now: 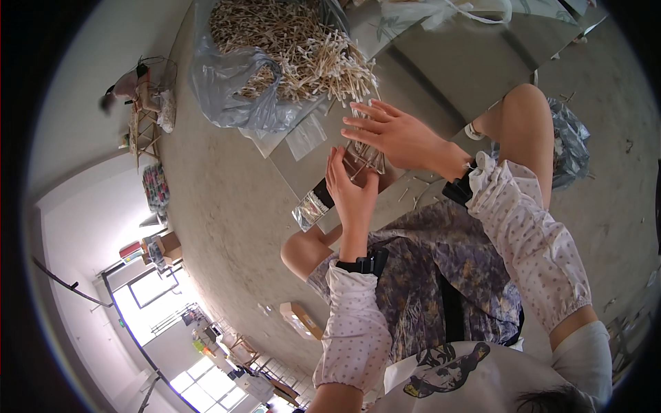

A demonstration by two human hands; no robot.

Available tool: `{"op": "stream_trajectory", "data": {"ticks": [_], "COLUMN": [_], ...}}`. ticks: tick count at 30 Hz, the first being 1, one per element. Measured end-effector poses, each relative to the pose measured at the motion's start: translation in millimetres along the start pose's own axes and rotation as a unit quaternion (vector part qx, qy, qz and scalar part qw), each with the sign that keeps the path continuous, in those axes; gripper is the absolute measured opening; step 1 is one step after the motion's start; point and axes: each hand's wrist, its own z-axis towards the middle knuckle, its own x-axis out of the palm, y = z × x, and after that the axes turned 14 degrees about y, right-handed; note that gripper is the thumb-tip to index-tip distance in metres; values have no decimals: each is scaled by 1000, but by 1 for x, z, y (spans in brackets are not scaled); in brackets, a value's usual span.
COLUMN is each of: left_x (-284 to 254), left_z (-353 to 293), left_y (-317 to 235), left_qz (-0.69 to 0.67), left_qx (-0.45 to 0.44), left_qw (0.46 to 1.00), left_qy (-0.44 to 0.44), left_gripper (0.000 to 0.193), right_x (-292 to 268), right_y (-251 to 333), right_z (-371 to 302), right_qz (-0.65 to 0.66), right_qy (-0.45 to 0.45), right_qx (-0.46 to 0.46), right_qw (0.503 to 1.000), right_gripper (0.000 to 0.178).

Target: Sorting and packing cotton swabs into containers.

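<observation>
A loose bundle of cotton swabs lies between the hands toward the near edge of the reflective table, its long axis pointing roughly away from the body. The left hand curves about its near-left side, grip uncertain; the right hand, fingers outstretched, crosses its far-right side.

Saw tan sticks and white tips on the cotton swabs, translucent grey on the plastic bag. Noted grey dots over white sleeve covers, mottled purple-grey and mustard on the skirt.
</observation>
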Motion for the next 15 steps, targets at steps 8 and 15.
{"op": "stream_trajectory", "data": {"ticks": [8,15], "left_x": [1,-6], "left_z": [1,10], "left_y": [-9,5], "left_qz": [51,-4], "left_qx": [-52,-58], "left_qw": [996,998], "left_qy": [48,20], "left_gripper": [78,42], "right_x": [-2,-4], "right_y": [-7,-21], "right_z": [-1,-3], "right_qz": [-9,-15], "right_qy": [37,-46], "right_qx": [18,32], "right_qw": [999,998], "right_gripper": [40,29]}}
